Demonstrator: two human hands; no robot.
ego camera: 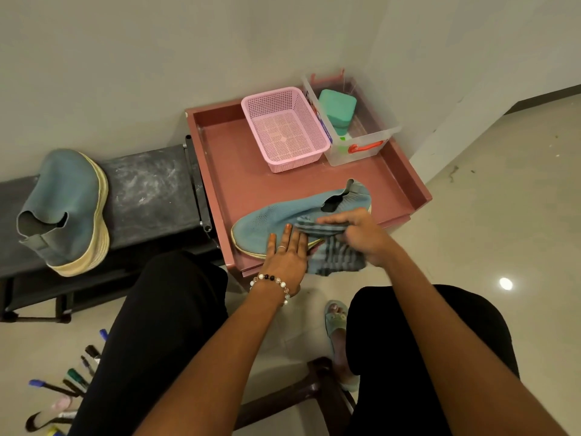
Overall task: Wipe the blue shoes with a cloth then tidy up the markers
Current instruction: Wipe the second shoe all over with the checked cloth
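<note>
Pale tiled floor runs up to a plain wall, and low at the left a scatter of markers (pixel 67 383) lies on the tiles beside the person's knee. Above them a dark bench (pixel 147 196) carries one blue shoe (pixel 67 209) tipped on its side near the left end. Next along stands a pink tray table (pixel 226 152); the second blue shoe (pixel 283 218) lies along its front edge. The left hand (pixel 287 258) rests flat on it with fingers straight, a beaded bracelet (pixel 272 280) on the wrist. Just beside it the right hand (pixel 361 237) grips a striped cloth (pixel 333 250) against the shoe. At the back edge sit a pink basket (pixel 284 127) and a clear box (pixel 361 133) holding a green block (pixel 338 110)
</note>
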